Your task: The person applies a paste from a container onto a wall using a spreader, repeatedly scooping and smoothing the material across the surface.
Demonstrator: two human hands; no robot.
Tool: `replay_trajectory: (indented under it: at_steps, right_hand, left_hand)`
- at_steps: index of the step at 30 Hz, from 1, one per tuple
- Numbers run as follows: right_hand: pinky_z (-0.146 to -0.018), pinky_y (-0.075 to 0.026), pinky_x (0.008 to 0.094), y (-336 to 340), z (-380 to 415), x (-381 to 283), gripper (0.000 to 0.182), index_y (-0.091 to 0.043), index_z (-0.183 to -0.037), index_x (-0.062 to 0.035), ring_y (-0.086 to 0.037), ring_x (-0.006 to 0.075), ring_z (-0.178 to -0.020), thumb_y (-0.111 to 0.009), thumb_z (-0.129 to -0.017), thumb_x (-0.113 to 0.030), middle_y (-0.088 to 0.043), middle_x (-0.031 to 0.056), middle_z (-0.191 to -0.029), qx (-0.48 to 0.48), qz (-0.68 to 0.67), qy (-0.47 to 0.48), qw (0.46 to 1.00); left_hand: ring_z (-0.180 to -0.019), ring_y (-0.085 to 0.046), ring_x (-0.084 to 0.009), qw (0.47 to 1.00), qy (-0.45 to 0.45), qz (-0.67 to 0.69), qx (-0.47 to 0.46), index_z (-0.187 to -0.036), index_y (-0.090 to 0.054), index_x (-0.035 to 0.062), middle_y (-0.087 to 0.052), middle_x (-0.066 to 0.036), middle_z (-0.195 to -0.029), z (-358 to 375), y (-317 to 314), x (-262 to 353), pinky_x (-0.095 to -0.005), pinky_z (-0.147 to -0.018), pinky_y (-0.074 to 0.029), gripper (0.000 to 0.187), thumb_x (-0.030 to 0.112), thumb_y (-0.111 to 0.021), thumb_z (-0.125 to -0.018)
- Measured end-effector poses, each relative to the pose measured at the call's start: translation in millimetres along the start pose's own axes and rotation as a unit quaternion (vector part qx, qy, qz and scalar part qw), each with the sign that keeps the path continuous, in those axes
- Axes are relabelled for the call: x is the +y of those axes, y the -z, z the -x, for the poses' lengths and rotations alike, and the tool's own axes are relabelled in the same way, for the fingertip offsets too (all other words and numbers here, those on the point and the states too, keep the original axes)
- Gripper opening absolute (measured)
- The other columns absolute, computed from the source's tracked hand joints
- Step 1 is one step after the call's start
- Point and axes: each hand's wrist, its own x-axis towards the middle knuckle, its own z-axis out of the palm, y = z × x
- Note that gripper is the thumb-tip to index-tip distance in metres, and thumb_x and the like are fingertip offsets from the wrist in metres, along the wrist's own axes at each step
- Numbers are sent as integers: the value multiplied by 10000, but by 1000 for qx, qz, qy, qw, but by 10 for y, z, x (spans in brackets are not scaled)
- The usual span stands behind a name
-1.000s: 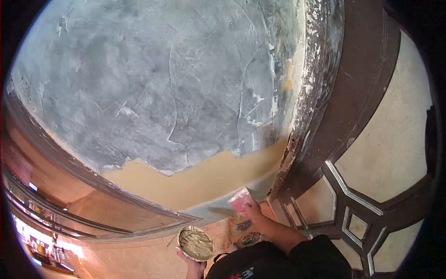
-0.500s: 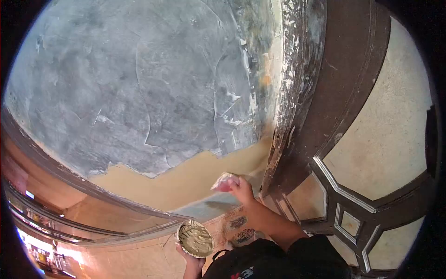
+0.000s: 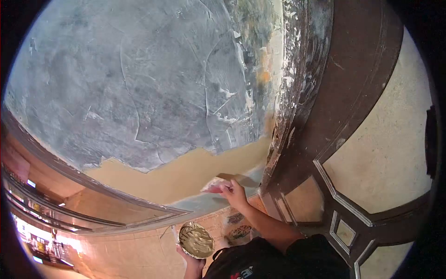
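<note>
In my right hand (image 3: 237, 194) is a flat pinkish filler spreader (image 3: 213, 185), its edge smeared with pale paste. The fingers pinch it near its right end, close to the beige lower band of the wall (image 3: 176, 179). Lower down, my left hand (image 3: 186, 256) grips a round bowl (image 3: 213, 242) from below and from the left side. Thick greenish-beige filler (image 3: 197, 239) lies in the bowl, with streaks across its surface. Above the beige band, the wall is coated in mottled grey plaster (image 3: 102, 83) with a ragged lower edge.
A dark wooden frame (image 3: 344, 69) with flaking white paint along its edge borders the wall at right. Beside it stands a panelled door (image 3: 376, 139) with pale panels. Brown trim (image 3: 51, 153) runs along the left. Orange-toned tiles (image 3: 130, 251) spread below.
My right hand has moved a little left and down along the beige band with the spreader. The view has shifted slightly; my left hand still holds the bowl in about the same place.
</note>
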Motion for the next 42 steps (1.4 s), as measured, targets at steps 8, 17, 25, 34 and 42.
replay_trajectory:
  at_steps: [8, 17, 25, 34, 42]
  right_hand:
    - [-554, -506, 359, 1075, 15, 1027, 381, -508, -995, 4, -628, 219, -805, -623, -809, -307, -610, 158, -907, 222, 165, -133, 952]
    - [-542, -494, 284, 808, -292, 1061, 407, -511, -975, 22, -611, 197, -642, -655, -812, -322, -597, 87, -846, 132, -68, -108, 983]
    - [-475, -497, 260, 1048, 277, 1759, 259, -508, -881, -58, -581, 137, -569, -627, -841, -284, -563, 41, -763, 151, 31, -309, 938]
    - [-567, -532, 316, 995, 508, 573, 208, -373, -1070, -77, -632, 215, -732, -481, -921, -173, -504, 84, -995, -84, -31, -282, 955]
    - [-784, -469, 310, 644, 448, -978, 154, -521, -979, -45, -576, 171, -900, -573, -841, -91, -563, 89, -996, -98, 32, 4, 995]
  left_hand:
    - [-1104, -492, -296, 999, -1, 27, 31, -1291, -390, 118, -483, -111, -1237, 83, -158, -132, -455, -909, -427, 833, 746, -281, -755]
    - [-1100, -492, -303, 1000, -1, 12, 27, -1298, -382, 112, -480, -119, -1239, 171, -360, -260, -465, -905, -425, 838, 744, -278, -757]
    - [-1102, -489, -308, 999, -19, 39, 17, -1295, -386, 133, -469, -111, -1253, 272, -298, -244, -468, -898, -432, 832, 750, -327, -740]
    - [-1190, -408, -319, 990, -2, 131, -44, -1328, -365, 172, -396, -95, -1340, 180, -412, -80, -513, -978, -342, 860, 768, -364, -708]
    - [-1202, -399, -329, 984, -22, 79, -159, -1339, -348, 166, -384, -94, -1352, 22, -735, 115, -516, -984, -339, 912, 789, -385, -674]
